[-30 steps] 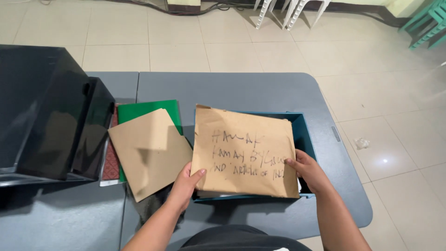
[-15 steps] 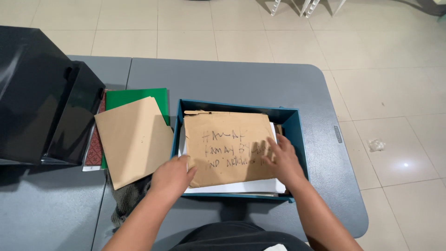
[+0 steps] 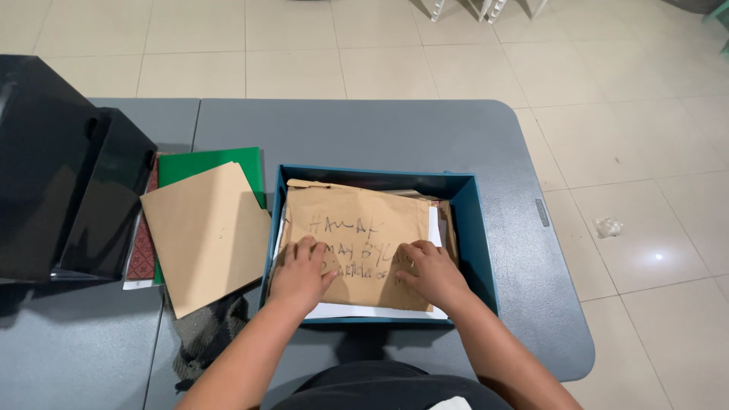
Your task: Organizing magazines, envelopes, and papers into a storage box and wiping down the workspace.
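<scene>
Brown envelope [image 3: 357,228] under both hands.

1. The single head camera is looking steeply down from above the person's seat, facing forward across the grey worktop [image 3: 395,137].
2. It is sitting close: both forearms are entering from the bottom edge, and the blue box [image 3: 480,250] is filling the centre.
3. It is taking in tiled floor [image 3: 630,99] beyond the far edge and to the right.
4. No second view is sharing this scene.
</scene>
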